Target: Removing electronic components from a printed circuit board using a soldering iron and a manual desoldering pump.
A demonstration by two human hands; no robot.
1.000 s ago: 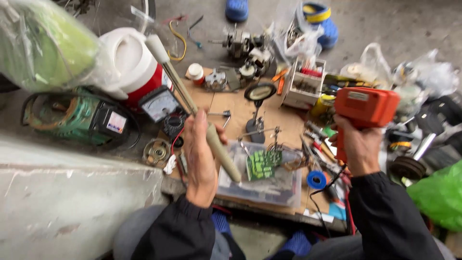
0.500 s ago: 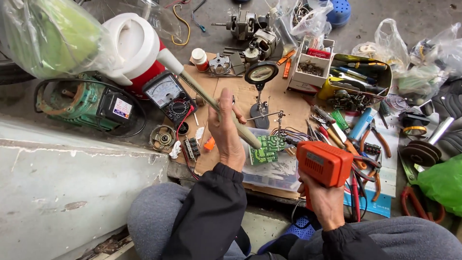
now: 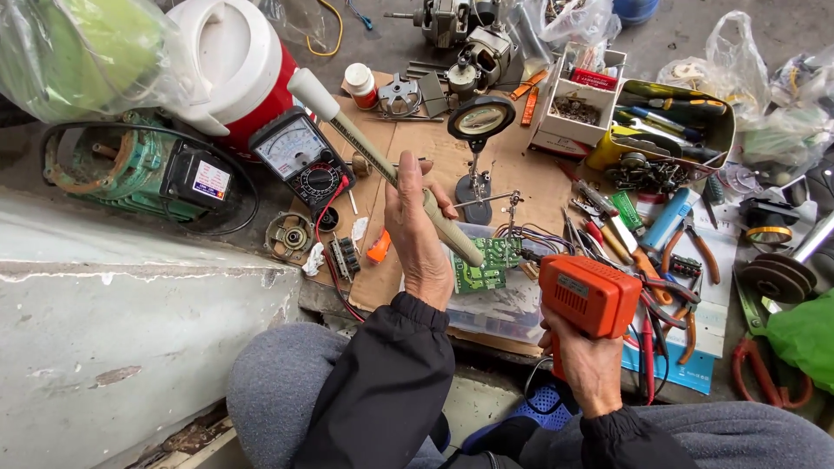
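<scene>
We see the fingers of the left hand [image 3: 420, 233] wrapped tightly around a long cream-coloured desoldering pump [image 3: 382, 165], with the thumb lying on top of its barrel. The pump is tilted: its wide white plunger end points up and to the left, over the analog multimeter [image 3: 302, 158], and its narrow tip points down to the right, just above the green circuit board [image 3: 485, 266]. We cannot tell if the tip touches the board.

The fingers of the right hand [image 3: 587, 365] are closed around the grip of an orange soldering gun [image 3: 588, 293]; the fingers themselves are mostly hidden behind the orange body. The gun is held just beside the circuit board, on its right, over the edge of the cardboard sheet [image 3: 415, 148].

Behind the board stands a helping-hand stand with a round magnifying glass [image 3: 480, 119]. To the right of the gun lie pliers with orange handles [image 3: 700, 252] and a blue tool. Farther back there are a white box of small parts [image 3: 576, 102] and a tray of screwdrivers [image 3: 673, 122]. On the left we see a red and white water cooler [image 3: 236, 69] and a green electric motor [image 3: 130, 169]. Both sleeves are dark.
</scene>
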